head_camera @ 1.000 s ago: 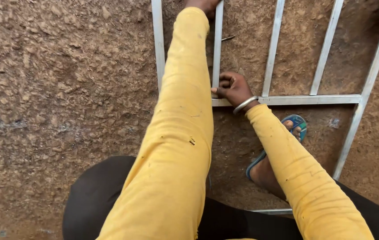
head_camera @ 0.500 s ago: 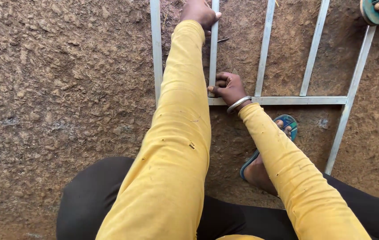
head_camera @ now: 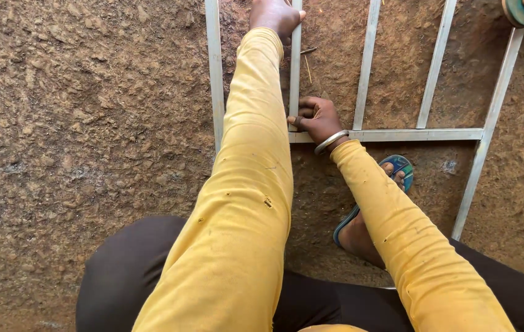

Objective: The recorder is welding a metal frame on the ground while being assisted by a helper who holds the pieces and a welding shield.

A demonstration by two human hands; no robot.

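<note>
A grey metal frame (head_camera: 397, 134) of square bars lies flat on rough brown dirt ground (head_camera: 90, 123) across the upper middle and right of the picture, its uprights running out past the top edge. The whole left half of the picture is open dirt; the room to the right is taken up by the bars and closed by the frame's slanting outer rail.

My left hand (head_camera: 277, 13), at the top centre, is closed around the second upright bar (head_camera: 295, 67), fingers wrapped over it. My right hand (head_camera: 318, 118) sits lower on the same bar, just where it meets the horizontal crossbar, fingers curled against the bar; whether they pinch something small there I cannot tell. A silver bangle (head_camera: 330, 141) rings that wrist, touching the crossbar.

The gripped bar's long axis runs near vertical in the picture, from my right hand up to my left; the crossbar points left to right.

My foot in a blue sandal (head_camera: 397, 169) rests just below the crossbar, at right centre. Another person's sandalled foot (head_camera: 523, 9) shows in the top right corner.
</note>
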